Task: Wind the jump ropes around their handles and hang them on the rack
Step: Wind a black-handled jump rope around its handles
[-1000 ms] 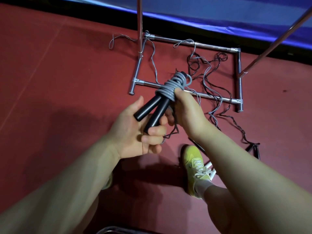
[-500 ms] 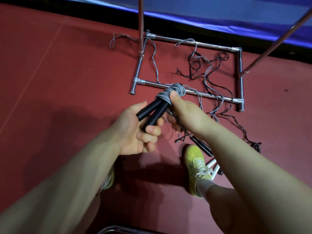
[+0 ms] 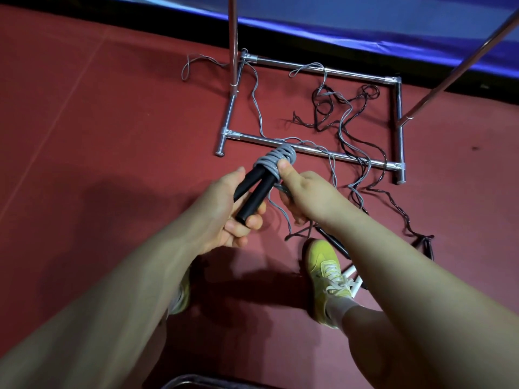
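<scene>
A red floor (image 3: 84, 136) fills the view, edged at the top by a blue mat (image 3: 365, 21). The chrome rack (image 3: 309, 150) stands on the floor, its base frame lying flat with two poles rising out of view. A loose grey rope (image 3: 257, 102) and a dark rope (image 3: 376, 153) trail over and through the base. A yellow shoe (image 3: 327, 276) stands just beside spare handles (image 3: 351, 279) on the floor. The left hand (image 3: 224, 214) curls its fingers round the two black handles (image 3: 252, 192), held above the floor in front of the rack. The right hand (image 3: 306, 197) presses its thumb on the grey coil (image 3: 276, 160) wound round the handles' upper ends; its fingers curl round the rope's free length below.
</scene>
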Demonstrator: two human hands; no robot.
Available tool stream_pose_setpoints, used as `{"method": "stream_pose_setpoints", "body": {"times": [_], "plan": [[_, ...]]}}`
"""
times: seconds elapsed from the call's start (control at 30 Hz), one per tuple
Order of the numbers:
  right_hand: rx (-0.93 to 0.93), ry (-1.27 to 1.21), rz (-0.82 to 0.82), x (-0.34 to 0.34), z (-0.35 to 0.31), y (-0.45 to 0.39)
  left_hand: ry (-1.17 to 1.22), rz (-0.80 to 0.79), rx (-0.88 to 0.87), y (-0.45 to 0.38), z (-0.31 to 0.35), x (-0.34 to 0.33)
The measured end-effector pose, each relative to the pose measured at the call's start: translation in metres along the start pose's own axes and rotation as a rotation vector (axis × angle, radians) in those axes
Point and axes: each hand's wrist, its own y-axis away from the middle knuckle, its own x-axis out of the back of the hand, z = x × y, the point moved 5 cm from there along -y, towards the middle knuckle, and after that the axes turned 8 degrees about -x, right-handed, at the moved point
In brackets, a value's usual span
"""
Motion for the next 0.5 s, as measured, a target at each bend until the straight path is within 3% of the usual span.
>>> {"method": "stream_pose_setpoints", "body": {"times": [0.13, 0.27, 0.5], "plan": [[-0.090, -0.109, -0.081, -0.014, 0.005, -0.003, -0.220, 0.063, -0.057, -0.005, -0.004, 0.004], [-0.145, -0.331, -0.116, -0.019, 0.002, -0.002, -0.206, 0.070, -0.072, -0.007, -0.002, 0.008], [-0.145, -0.053, -0.116, -0.011, 0.007, 0.000, -0.388, 0.044, -0.061, -0.010, -0.009, 0.007]]}}
